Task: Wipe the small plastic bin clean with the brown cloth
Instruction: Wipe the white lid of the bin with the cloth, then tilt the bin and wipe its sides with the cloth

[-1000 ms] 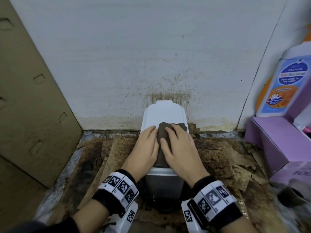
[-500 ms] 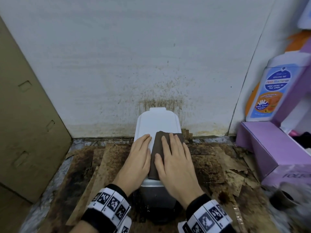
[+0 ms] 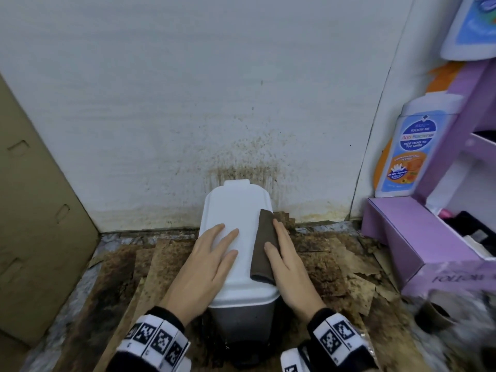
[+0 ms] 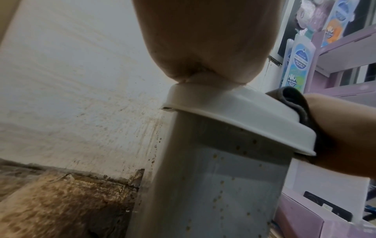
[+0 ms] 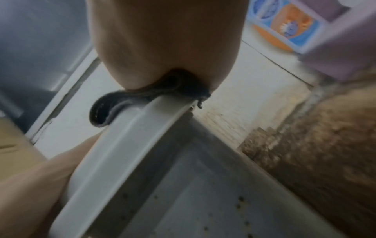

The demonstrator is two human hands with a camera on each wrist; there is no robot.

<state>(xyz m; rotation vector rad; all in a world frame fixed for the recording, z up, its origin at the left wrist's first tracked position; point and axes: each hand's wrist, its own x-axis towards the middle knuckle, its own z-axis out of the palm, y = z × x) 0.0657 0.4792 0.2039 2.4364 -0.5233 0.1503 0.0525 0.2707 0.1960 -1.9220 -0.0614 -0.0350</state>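
Left hand (image 3: 206,264) flat on bin (image 3: 239,210) lid, right hand (image 3: 288,264) spread, pressing brown cloth (image 3: 264,248) — purple box (image 3: 418,237) beside

Purple box (image 3: 418,237) beside a wash bottle (image 3: 410,149).

Left hand (image 3: 208,260) lies flat, fingers straight; right hand (image 3: 288,264) flat, pressing down

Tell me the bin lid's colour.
White; the bin lid shows best in the head view.
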